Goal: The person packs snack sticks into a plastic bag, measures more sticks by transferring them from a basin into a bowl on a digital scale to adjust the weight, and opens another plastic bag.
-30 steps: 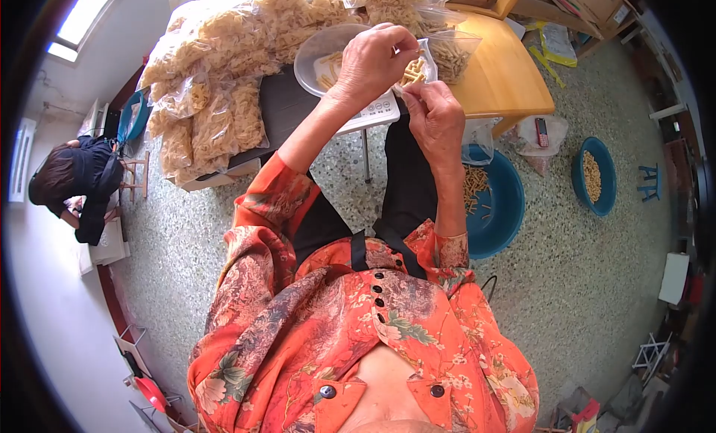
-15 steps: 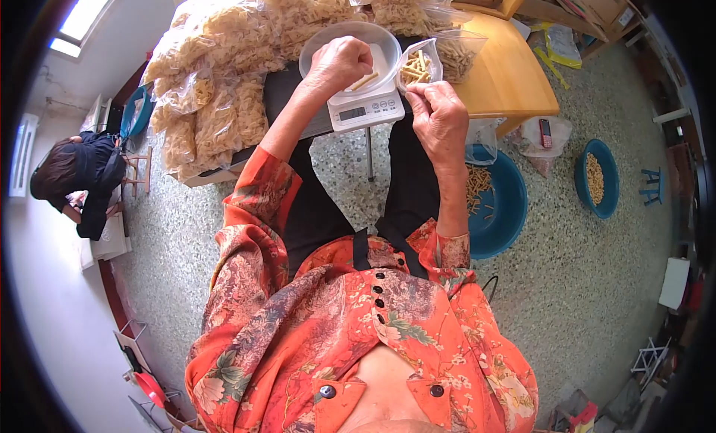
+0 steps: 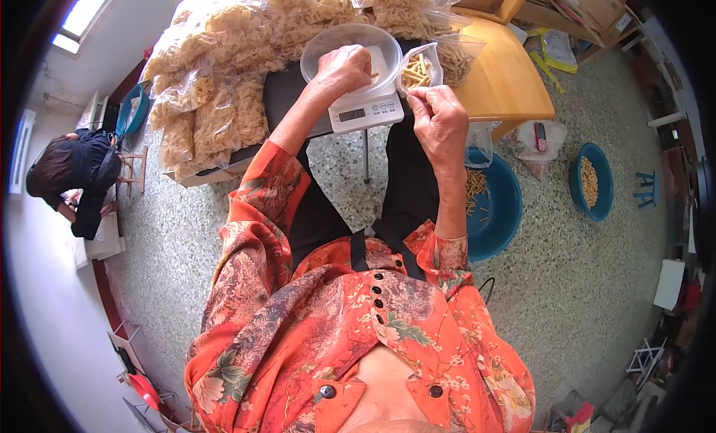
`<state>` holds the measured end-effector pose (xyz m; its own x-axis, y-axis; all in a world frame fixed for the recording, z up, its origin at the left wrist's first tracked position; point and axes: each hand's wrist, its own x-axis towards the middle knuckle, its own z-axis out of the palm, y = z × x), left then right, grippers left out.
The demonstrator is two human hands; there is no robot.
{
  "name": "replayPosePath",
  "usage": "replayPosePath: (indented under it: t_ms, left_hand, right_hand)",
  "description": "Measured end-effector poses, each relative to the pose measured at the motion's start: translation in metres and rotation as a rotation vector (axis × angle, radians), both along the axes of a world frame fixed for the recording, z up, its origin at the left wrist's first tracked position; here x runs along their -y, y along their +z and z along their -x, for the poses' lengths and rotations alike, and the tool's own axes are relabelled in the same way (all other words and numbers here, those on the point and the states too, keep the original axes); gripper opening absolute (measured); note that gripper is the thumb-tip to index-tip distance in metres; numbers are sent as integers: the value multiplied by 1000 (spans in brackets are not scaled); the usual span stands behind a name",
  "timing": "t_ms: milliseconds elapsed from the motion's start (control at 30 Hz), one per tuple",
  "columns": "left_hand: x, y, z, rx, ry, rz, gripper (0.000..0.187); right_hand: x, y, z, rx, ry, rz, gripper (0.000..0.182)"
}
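My left hand [image 3: 345, 69] is down in a clear plastic bowl [image 3: 313, 49], its fingers curled closed around a short tan stick-shaped piece [image 3: 374, 76], of which only an end shows. Under the bowl stands a white digital kitchen scale [image 3: 384, 114]; its display digits are too small to read. To the right, my right hand [image 3: 440, 118] pinches the lower edge of a clear plastic bag [image 3: 403, 65] with its thumb and fingers. The bag's mouth gapes upward, and several tan sticks [image 3: 418, 71] lie inside.
Many filled plastic bags [image 3: 216, 90] are piled on the dark table at left. A wooden chair [image 3: 507, 75] stands at right. Blue basins [image 3: 507, 217] with tan pieces sit on the floor. Another person [image 3: 74, 172] bends over at far left.
My left hand has dropped lower into the bowl, and its fingers now cover most of the stick seen there before. My right hand keeps its pinch on the bag.
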<state>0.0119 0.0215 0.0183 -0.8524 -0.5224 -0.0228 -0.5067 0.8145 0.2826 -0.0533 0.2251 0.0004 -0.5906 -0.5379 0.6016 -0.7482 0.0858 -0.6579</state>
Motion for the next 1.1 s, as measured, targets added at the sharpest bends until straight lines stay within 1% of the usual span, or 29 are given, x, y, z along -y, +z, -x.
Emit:
replayPosePath:
  t_ms: [33, 67, 133, 167, 200, 267, 300, 333, 400, 433, 500, 533, 633, 667, 733, 767, 800, 867, 933, 1000, 1033, 1067, 1100]
  left_hand:
    - [2, 1, -2, -69, -8, -32, 17]
    - [6, 0, -3, -70, -11, -32, 17]
    - [16, -2, -6, -351, -78, -615, 21]
    - [3, 14, -13, -438, -37, -749, 23]
    - [2, 16, -15, -436, -36, -746, 23]
    - [-2, 22, -17, -574, 11, -1467, 21]
    - [-5, 24, -18, -622, 29, -1652, 21]
    - [-9, 26, -19, -619, 28, -1651, 21]
    - [-15, 29, -20, -655, -16, -1786, 20]
    - [-19, 30, -19, -654, -17, -1786, 20]
    - [-29, 33, -16, -637, 34, -1588, 20]
    - [-32, 34, -14, -636, 32, -1588, 20]
    - [-42, 37, -9, -611, -120, -1141, 21]
    - [-47, 38, -6, -610, -122, -1141, 21]
    - [-56, 40, 1, -589, -149, -612, 20]
    - [-59, 39, 4, -582, -152, -440, 20]
    - [-62, 37, 8, -582, -153, -442, 20]
    - [-70, 33, 13, -621, -115, -15, 18]
    - [-68, 32, 16, -648, -105, 23, 16]
    - [-62, 32, 18, -785, -115, -14, 14]
    - [-57, 33, 17, -807, -103, 1, 13]
    - [-50, 35, 13, -794, -83, -44, 13]
    - [-40, 33, 10, -790, -84, -10, 13]
  right_hand:
    - [0, 0, 0, 5, -1, -4, 9]
    - [0, 0, 1, 4, -3, -3, 9]
    - [-1, -1, 1, 8, -5, -12, 9]
    - [-1, -2, 1, 10, -5, -10, 9]
    - [0, -2, 1, 8, -4, -10, 9]
    - [0, -3, 1, 7, -4, -6, 9]
    - [0, -4, 1, 10, 0, -5, 9]
    - [0, -5, 1, 12, 3, -5, 9]
    - [0, -4, 1, 3, 2, 1, 9]
    - [0, -4, 2, -7, 4, 6, 9]
    - [0, -4, 2, -5, 9, 12, 9]
    - [0, -4, 2, -3, 14, 17, 9]
    - [-1, -3, 2, 11, 19, 25, 9]
    - [-1, -3, 3, 11, 17, 26, 9]
    - [-1, -3, 4, -13, 28, 58, 9]
    - [-1, -3, 4, -12, 26, 57, 9]
    - [-1, -3, 4, 3, 24, 39, 9]
    - [-1, -3, 4, 19, 24, 19, 8]
    - [-1, -3, 4, 34, 22, 21, 8]
    - [-1, -5, 5, 33, 19, 27, 8]
    - [-1, -5, 5, 31, 16, 35, 8]
    - [-1, -5, 5, 33, 19, 35, 8]
    - [-1, -5, 5, 31, 11, 33, 8]
